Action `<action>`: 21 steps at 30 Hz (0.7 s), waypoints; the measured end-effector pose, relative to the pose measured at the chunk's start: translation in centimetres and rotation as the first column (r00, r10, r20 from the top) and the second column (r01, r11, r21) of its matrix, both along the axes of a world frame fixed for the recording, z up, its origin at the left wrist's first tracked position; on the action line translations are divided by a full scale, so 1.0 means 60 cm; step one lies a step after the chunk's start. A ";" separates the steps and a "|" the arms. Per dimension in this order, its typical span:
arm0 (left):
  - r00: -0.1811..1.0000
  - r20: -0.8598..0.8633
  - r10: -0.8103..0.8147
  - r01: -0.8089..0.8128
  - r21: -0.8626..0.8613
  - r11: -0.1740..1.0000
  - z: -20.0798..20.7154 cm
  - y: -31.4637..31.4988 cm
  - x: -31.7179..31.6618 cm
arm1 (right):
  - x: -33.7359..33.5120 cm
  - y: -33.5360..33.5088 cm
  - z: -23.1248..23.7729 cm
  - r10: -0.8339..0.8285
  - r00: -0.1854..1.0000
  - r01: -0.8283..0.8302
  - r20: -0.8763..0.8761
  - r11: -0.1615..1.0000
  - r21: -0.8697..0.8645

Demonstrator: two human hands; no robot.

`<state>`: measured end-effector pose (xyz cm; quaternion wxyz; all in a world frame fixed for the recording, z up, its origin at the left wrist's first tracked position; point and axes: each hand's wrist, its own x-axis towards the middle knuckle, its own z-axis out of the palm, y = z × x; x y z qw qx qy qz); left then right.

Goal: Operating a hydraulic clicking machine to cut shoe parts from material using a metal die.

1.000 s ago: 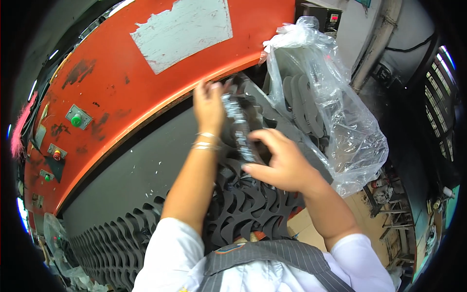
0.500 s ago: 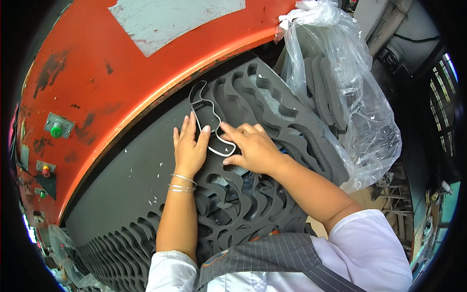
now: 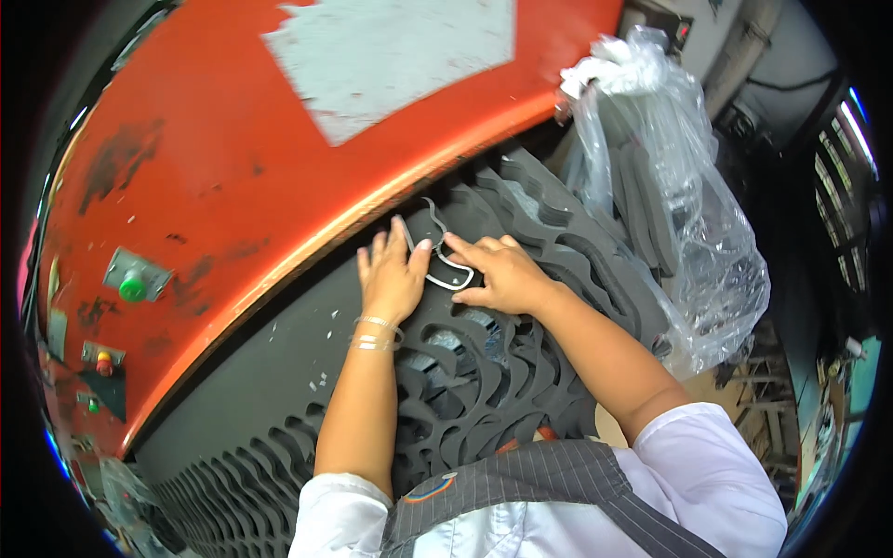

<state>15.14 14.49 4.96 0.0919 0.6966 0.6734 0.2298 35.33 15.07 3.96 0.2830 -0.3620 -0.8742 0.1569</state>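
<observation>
A thin, pale metal cutting die (image 3: 456, 286) with a wavy, closed outline lies on a dark grey foam sheet (image 3: 270, 363). My left hand (image 3: 393, 284) rests at its left side, palm down, fingers stretched and thumb spread against the outline. On the opposite side is my right hand (image 3: 507, 276), its index fingertip touching the die and its thumb apart near the rounded lower end. The die's left edge is partly hidden by my left fingers. Around and below the hands, curved cut-outs leave a web of foam offcuts (image 3: 498, 395).
A big orange-red machine body (image 3: 214, 158) overhangs the sheet's far edge, with a green button (image 3: 133, 286) and a red button (image 3: 105, 363) at left. A clear plastic bag (image 3: 721, 251) with grey foam pieces stands at right. Wavy foam strips (image 3: 242, 479) line the near left.
The whole view has shifted, so the machine fills more of it and both hands sit further right. Both hands remain at the die, whose upper end now shows close against the machine's edge.
</observation>
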 end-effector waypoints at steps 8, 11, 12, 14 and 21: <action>0.811 0.570 -0.132 -0.028 0.262 0.965 0.062 -0.243 -0.181 | 0.005 -0.107 0.044 -0.086 0.981 0.147 -0.176 0.915 0.375; 0.743 0.667 0.060 -0.603 0.628 0.491 0.075 -0.389 -0.341 | -0.043 -0.163 0.045 -0.022 0.928 0.090 -0.372 0.982 0.166; 0.710 0.689 0.148 -0.697 0.654 0.294 0.080 -0.421 -0.408 | -0.077 -0.175 0.060 0.067 0.928 -0.006 -0.367 0.986 0.166; 0.618 0.725 0.304 -0.749 0.661 -0.052 0.079 -0.486 -0.548 | -0.158 -0.192 0.124 0.299 0.905 -0.233 -0.303 0.943 0.236; 0.494 0.768 0.408 -0.773 0.603 -0.198 0.187 -0.654 -0.898 | -0.439 -0.240 0.270 0.523 0.780 -0.330 -0.344 0.810 0.484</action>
